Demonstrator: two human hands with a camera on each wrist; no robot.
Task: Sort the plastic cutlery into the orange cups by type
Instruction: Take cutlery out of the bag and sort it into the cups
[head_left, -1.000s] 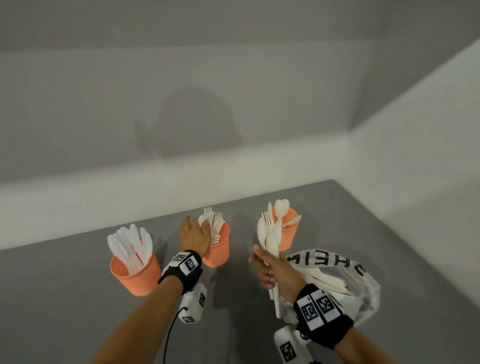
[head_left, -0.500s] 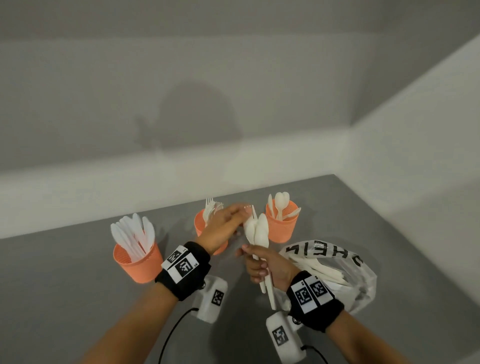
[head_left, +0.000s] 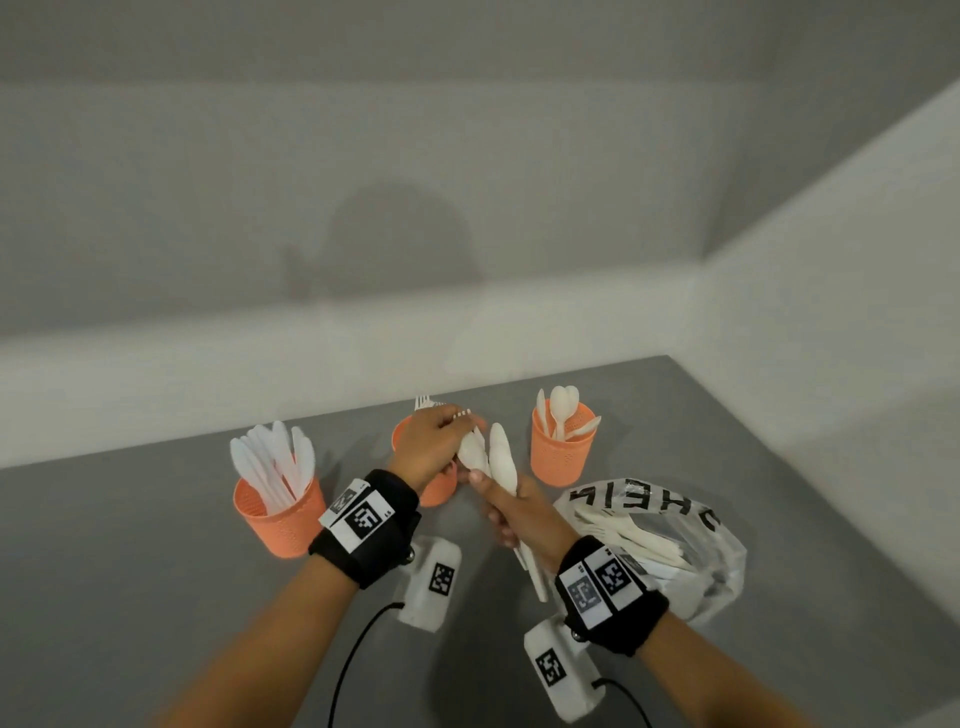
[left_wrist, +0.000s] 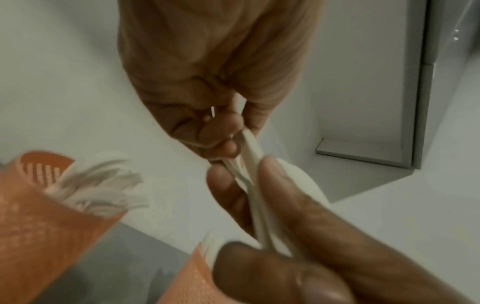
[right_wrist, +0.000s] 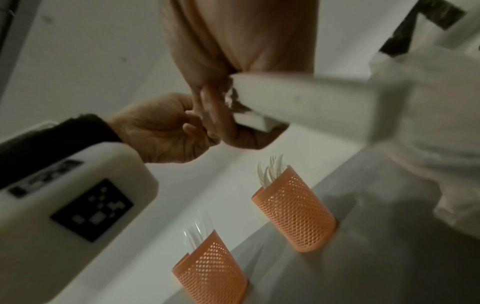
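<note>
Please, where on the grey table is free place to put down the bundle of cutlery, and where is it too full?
Bare grey table lies in front of the knife cup, on the near left, and behind the spoon cup toward the wall. It is crowded around the fork cup, both hands, and the plastic bag on the right.

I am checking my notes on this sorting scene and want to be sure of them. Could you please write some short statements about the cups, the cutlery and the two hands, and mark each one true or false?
1. Three orange cups stand on the grey table. True.
2. The left cup holds spoons. False: it holds knives; the spoons are in the right cup.
3. The right hand holds a bunch of white cutlery. True.
4. The left hand rests flat on the table. False: it is raised, and its fingers pinch a piece in the bunch.
5. The plastic bag is empty. False: white cutlery lies inside it.
</note>
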